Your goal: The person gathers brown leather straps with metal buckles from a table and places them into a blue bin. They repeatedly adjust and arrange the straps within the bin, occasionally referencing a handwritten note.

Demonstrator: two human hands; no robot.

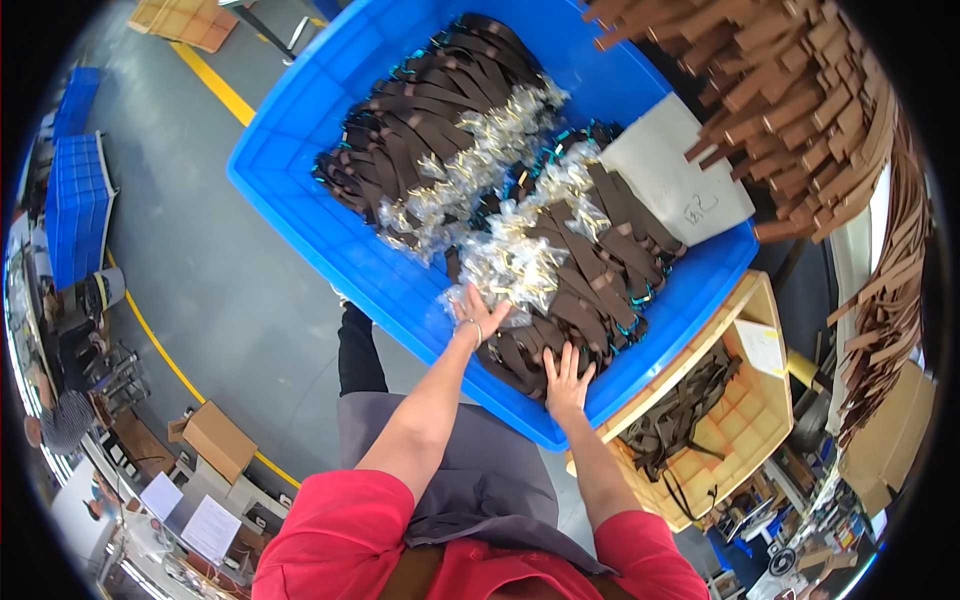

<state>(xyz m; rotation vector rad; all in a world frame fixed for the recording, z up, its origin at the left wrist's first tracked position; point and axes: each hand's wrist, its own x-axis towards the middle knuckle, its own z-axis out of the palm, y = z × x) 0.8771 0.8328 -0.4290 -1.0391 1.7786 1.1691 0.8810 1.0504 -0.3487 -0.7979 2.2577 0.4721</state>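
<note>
A large blue plastic bin (300,170) holds bundles of dark brown straps (440,120) with clear plastic bags of small metal parts (500,260) lying across them. My left hand (478,312) reaches into the bin, fingers spread, touching a clear bag on the near strap pile. My right hand (566,378) lies flat with fingers apart on the brown straps by the bin's near wall. Neither hand holds anything that I can see. A white card (672,180) rests in the bin's right corner.
Light brown straps (800,110) hang in a thick mass at the upper right. A yellow crate (745,420) with dark straps sits below the bin on the right. Stacked blue bins (75,200) stand at far left, and a cardboard box (215,438) lies on the grey floor.
</note>
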